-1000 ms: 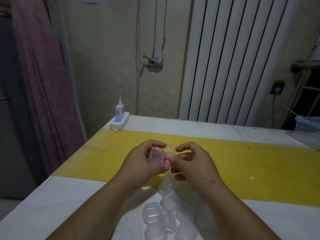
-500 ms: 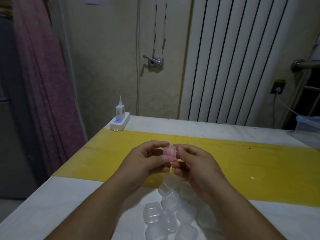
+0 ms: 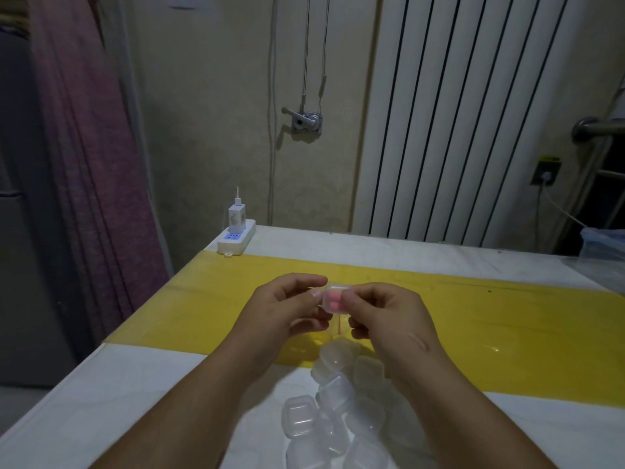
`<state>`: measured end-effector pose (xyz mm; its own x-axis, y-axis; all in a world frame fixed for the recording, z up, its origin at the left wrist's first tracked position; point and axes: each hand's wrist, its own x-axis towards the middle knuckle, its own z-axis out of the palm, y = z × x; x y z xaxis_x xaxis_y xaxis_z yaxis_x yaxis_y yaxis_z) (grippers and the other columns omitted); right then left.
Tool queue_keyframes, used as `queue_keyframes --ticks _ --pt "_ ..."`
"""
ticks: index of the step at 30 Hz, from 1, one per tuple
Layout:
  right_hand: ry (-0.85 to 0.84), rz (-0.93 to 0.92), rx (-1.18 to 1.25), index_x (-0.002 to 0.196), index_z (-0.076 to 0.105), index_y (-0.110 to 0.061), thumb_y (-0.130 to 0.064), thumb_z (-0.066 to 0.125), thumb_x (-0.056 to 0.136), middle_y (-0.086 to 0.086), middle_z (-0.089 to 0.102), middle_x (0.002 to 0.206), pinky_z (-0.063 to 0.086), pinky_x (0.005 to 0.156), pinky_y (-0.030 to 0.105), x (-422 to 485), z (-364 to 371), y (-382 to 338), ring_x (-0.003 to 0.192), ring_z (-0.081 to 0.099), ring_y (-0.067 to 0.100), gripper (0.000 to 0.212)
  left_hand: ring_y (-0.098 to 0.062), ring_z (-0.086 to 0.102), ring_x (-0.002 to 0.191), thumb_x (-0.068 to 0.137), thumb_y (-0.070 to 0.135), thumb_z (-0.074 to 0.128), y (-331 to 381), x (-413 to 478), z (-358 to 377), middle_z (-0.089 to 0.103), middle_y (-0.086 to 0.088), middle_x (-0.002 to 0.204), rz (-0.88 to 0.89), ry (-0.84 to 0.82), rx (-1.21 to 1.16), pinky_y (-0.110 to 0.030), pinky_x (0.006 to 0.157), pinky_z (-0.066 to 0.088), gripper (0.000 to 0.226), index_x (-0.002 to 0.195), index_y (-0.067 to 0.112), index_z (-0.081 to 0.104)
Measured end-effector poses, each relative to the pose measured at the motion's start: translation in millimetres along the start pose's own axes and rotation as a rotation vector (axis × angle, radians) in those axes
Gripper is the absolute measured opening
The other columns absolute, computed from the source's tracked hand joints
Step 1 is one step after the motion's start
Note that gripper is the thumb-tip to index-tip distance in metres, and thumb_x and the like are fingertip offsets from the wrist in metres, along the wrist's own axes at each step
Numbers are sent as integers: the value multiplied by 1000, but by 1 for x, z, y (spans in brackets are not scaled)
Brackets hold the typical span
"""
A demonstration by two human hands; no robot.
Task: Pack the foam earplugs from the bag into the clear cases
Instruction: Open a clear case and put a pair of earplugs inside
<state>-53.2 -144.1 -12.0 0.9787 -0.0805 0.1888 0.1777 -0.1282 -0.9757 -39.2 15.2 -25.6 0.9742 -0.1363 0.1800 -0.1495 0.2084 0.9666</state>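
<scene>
Fingers (image 3: 311,280) of left hand (image 3: 280,309) and right hand (image 3: 389,313) are pinched on one clear case (image 3: 338,287) holding pink earplugs (image 3: 333,301); power strip (image 3: 236,239) markings illegible.

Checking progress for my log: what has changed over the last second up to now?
A second ago the left hand held the clear case open while the right hand pressed a pink earplug in. Now the lid looks closed over the pink earplugs, and both hands pinch the case. Unchanged: the hands' place over the yellow strip, the pile of empty cases, the power strip.
</scene>
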Motion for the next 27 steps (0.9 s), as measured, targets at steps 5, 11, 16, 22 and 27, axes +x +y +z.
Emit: queue_keyframes --ticks 5,11,16,22,27 --pt "-94 47 31 86 76 -11 -23 62 92 9 73 81 52 60 28 -1 4 1 62 62 10 19 -28 68 81 87 2 64 1 0 0 71 -20 90 59 58 111 -33 70 60 14 99 0 69" --pt "82 58 -44 86 70 -18 -14 53 97 1 68 81 47 59 30 6 -5 3 62 57 13 21 -12 51 47 82 -11 58 -3 0 -8 58 -10 58 -49 179 461 -17 42 40 20 69 0 68" --pt "113 18 -270 87 69 -25 -15 54 95 -6 70 83 44 66 27 13 -11 17 69 59 9 19 -22 67 59 76 11 70 -17 7 -19 67 -6 61 -259 161 783 -31 58 55 15 62 13 66" --pt "-21 46 -618 100 73 -24 -12 53 93 -5 71 102 47 77 25 24 -12 35 95 63 13 24 -18 58 71 78 22 64 -5 7 -21 63 0 72 -127 386 1129 -30 57 43 7 74 17 62" --pt "-117 20 -743 114 70 -24 -4 43 91 -4 67 121 46 88 23 28 -5 37 109 61 15 41 -20 49 96 79 11 67 -10 16 -29 49 6 94 -25 390 1182 -32 75 46 23 82 30 53"
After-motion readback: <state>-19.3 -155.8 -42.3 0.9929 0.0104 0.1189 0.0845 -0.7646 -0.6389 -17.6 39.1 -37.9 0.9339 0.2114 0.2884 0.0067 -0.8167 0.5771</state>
